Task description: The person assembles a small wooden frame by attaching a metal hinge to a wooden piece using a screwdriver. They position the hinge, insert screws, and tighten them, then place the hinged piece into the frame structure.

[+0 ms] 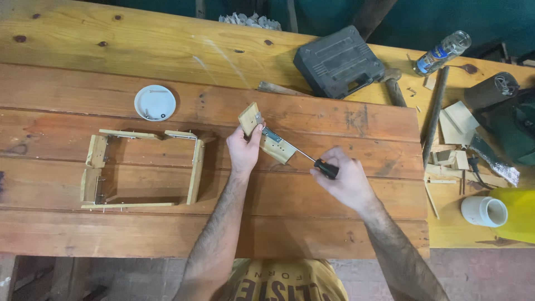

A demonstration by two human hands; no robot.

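Head view, from the left: an open wooden frame (142,168) lies flat below a white lid (155,102) on the workbench (334,192). At centre the left hand (243,149) pinches two small hinged wood blocks (266,135). The right hand (344,177) is wrapped around a screwdriver (315,161), its tip at the hinge. Looks like screw-driving; steady pressure seems needed next.

bare boards (312,223) between hands, wooden frame (142,167) leftward
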